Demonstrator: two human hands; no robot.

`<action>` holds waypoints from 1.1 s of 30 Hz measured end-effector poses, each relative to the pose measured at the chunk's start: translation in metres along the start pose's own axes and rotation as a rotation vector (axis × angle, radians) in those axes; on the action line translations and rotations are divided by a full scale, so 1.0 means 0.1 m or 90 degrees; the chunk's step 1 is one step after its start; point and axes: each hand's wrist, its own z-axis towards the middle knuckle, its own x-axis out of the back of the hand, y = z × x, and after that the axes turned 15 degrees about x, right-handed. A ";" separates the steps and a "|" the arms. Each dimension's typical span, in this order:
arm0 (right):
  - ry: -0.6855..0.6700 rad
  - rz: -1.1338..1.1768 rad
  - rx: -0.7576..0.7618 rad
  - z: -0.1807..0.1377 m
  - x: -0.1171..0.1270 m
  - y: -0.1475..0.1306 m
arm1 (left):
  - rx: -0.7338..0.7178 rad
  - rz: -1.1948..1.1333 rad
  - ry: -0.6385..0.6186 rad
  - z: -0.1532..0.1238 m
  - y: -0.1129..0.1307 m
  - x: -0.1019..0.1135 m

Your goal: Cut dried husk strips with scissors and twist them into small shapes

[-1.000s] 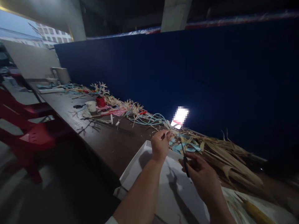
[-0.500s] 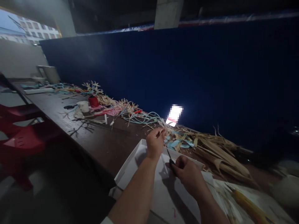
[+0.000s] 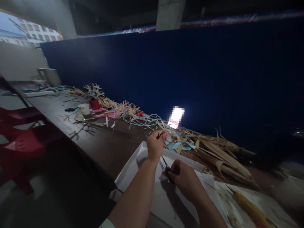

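My left hand (image 3: 155, 145) is raised over the far rim of a white shallow box (image 3: 133, 166), its fingers pinched on a small pale strip of dried husk (image 3: 163, 132). Closer to me, my right hand (image 3: 184, 179) is closed around the dark handles of a pair of scissors (image 3: 165, 164). The blades point up and left toward my left wrist. Just beyond both hands lie blue strips (image 3: 181, 145) and a heap of dried husks (image 3: 223, 155).
A long dark table (image 3: 99, 139) runs back left along a blue wall. On it stand a red pot (image 3: 94, 103), a white cup (image 3: 85, 108), another pair of scissors (image 3: 70, 109), teal cords (image 3: 144, 120) and a bright phone screen (image 3: 176, 116). Red chairs (image 3: 21, 139) stand left.
My right hand drew back toward me and lowered with the scissors, tipping the blades from upright to leaning left. My left hand shifted slightly left. The view swung a little to the right.
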 end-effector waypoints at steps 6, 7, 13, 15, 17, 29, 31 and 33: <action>-0.036 0.001 0.019 -0.03 -0.02 0.03 | -0.006 0.011 0.005 0.00 0.01 0.00; -0.030 0.007 0.022 -0.03 -0.02 0.03 | -0.007 0.014 0.003 0.00 0.01 0.00; 0.024 0.014 0.000 0.00 -0.02 0.02 | 0.001 0.014 -0.006 -0.01 0.00 -0.01; 0.056 0.023 -0.014 0.01 0.00 0.01 | 0.009 0.008 0.001 -0.01 0.01 -0.01; 0.100 0.022 -0.030 0.01 0.02 0.01 | 0.020 -0.002 0.016 0.00 0.03 -0.01; 0.088 0.032 -0.032 0.00 0.03 0.06 | 0.073 -0.087 0.072 0.07 0.01 0.03; 0.068 0.044 -0.035 0.00 0.02 0.04 | 0.075 -0.085 0.068 0.05 0.02 0.02; 0.052 0.059 -0.035 0.00 0.01 0.03 | 0.079 -0.080 0.059 0.03 0.02 0.01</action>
